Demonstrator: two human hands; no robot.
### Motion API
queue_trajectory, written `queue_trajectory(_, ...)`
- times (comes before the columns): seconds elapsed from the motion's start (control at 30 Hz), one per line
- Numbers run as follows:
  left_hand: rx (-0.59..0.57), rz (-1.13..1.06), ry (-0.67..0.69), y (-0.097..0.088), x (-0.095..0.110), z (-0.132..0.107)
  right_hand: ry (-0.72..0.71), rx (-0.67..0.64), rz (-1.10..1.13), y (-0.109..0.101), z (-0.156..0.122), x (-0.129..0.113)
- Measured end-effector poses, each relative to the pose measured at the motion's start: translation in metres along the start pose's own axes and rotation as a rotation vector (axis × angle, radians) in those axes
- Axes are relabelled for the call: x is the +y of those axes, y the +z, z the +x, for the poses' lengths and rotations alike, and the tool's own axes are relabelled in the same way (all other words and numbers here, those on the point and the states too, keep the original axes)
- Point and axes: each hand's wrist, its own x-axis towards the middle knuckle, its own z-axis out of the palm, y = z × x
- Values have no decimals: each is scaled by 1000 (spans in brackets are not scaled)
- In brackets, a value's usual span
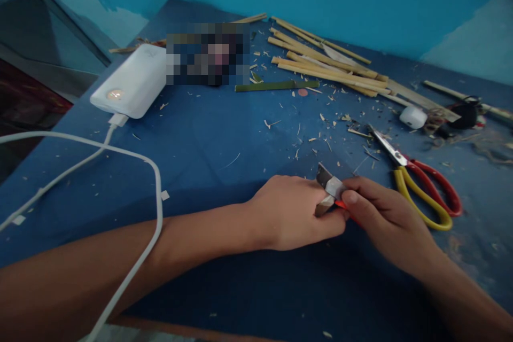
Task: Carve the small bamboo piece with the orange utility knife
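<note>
My left hand point(294, 214) lies on the blue table point(208, 149) with its fingers curled round a short piece of bamboo point(324, 206). My right hand point(385, 219) meets it from the right, gripping an orange-handled utility knife point(331, 184). The knife's metal blade end sticks up between the two hands, against the bamboo piece. Both hands are closed. The rest of the bamboo piece is hidden inside my left fist.
Scissors point(420, 187) with red and yellow handles lie just right of my hands. A bundle of bamboo strips point(324, 61) and a green strip point(276, 85) lie at the back. A white power bank point(132, 83) with its cable point(152, 181) sits left. Shavings litter the cloth.
</note>
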Motion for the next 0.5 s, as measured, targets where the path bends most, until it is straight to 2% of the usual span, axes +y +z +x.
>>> queue_trajectory(0.5, -16, -14, -3, -1, -2, -2, 3, -2, -18, 0, 1, -1)
